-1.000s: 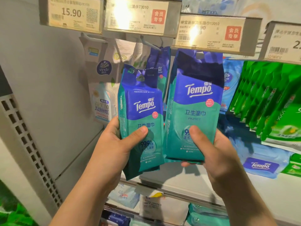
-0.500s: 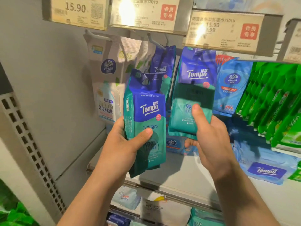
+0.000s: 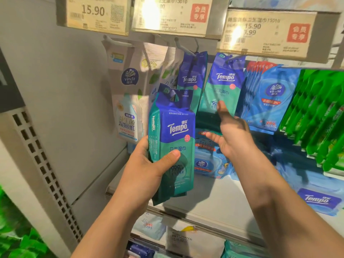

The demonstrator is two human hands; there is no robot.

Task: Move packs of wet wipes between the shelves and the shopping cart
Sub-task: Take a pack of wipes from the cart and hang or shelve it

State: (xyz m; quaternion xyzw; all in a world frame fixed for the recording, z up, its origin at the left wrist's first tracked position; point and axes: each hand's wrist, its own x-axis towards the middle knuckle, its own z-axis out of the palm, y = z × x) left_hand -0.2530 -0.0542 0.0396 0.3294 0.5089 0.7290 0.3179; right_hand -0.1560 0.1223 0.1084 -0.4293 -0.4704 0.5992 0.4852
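Note:
My left hand (image 3: 149, 170) grips a blue-and-green Tempo wet wipes pack (image 3: 173, 138) upright in front of the shelf, thumb across its lower front. A second Tempo pack (image 3: 223, 84) hangs on a hook under the price rail. My right hand (image 3: 230, 135) is just below and in front of that hanging pack, fingers spread and holding nothing. Another Tempo pack (image 3: 191, 73) hangs on the hook to its left.
White Vinda packs (image 3: 128, 101) hang at the left, blue Vinda packs (image 3: 270, 101) and green packs (image 3: 320, 112) at the right. Price tags (image 3: 173, 13) run along the rail above. The white shelf board (image 3: 214, 203) holds a flat Tempo pack (image 3: 318, 200). Lower shelves carry more packs.
My right hand pushed its Tempo pack up onto the hook and let go; it now hangs free. The left hand still holds its pack in about the same place.

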